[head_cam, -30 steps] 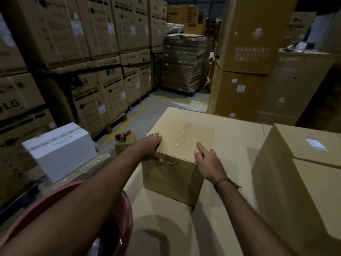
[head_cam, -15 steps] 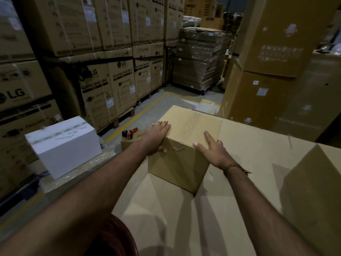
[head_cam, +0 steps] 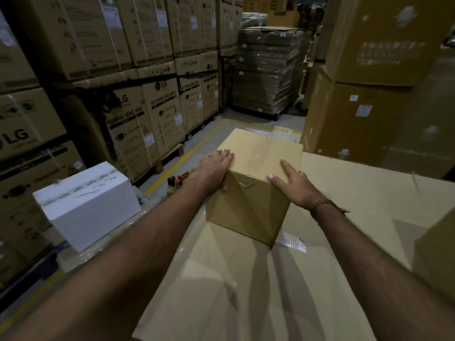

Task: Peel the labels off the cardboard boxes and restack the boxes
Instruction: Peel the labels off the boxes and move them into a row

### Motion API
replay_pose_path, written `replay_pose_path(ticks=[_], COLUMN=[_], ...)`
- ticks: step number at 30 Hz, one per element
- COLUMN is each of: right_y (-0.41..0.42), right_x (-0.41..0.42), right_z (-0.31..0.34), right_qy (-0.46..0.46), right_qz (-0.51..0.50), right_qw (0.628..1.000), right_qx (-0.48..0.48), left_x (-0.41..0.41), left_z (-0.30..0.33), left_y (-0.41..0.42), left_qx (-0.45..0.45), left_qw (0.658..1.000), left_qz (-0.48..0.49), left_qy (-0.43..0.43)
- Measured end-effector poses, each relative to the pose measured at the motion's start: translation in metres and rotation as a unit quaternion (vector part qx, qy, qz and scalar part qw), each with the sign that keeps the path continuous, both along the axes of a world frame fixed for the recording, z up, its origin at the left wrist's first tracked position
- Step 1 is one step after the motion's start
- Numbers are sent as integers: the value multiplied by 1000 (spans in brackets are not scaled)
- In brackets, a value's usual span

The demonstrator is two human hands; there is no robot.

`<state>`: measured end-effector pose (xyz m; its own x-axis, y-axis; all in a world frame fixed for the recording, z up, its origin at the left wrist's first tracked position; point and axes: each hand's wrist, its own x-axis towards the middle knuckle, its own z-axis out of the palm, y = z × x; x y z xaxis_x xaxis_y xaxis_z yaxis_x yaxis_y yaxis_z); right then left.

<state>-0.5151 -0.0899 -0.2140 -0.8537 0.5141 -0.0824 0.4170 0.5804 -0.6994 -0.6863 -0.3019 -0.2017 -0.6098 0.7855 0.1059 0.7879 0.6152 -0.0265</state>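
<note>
A small brown cardboard box (head_cam: 248, 212), taped along its top, stands on the flat top of a large cardboard box (head_cam: 246, 286). My left hand (head_cam: 214, 168) lies over its near-left top corner, fingers flat on the lid and thumb on the front face. Against the near-right top edge rests my right hand (head_cam: 293, 183), fingers straight. No label shows on the small box's visible faces. A whitish label patch (head_cam: 291, 242) lies on the large box beside the small box's near-right bottom corner.
A white box (head_cam: 86, 205) sits lower at the left, with a red-and-black tool (head_cam: 178, 178) beyond it. Printed carton stacks (head_cam: 147, 107) line the left aisle; a wrapped pallet (head_cam: 266, 70) stands ahead. Tall labelled cartons (head_cam: 357, 119) rise right. Another brown box (head_cam: 438, 254) touches the right edge.
The small box has slid away from me across the large box top with both hands on it, uncovering the whitish patch. My view has swung left, so the right-hand box is mostly out of frame.
</note>
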Motion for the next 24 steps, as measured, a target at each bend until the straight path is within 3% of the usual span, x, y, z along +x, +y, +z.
replay_pose_path(ticks=[11,21,24], right_y=[26,19,1], right_x=[-43,-36,-25], right_z=[-10,-2,10], right_qy=[25,3,-3], right_qz=[4,4,-21], right_qw=[1000,1000,992], right_qx=[0,4,126], left_x=[-42,-31,-21], left_z=[-6,1,25], left_y=[22,27,33], left_qx=[2,-31,-65], left_qw=[1000,999,996], left_qz=[11,29,39], left_qy=[12,24,48])
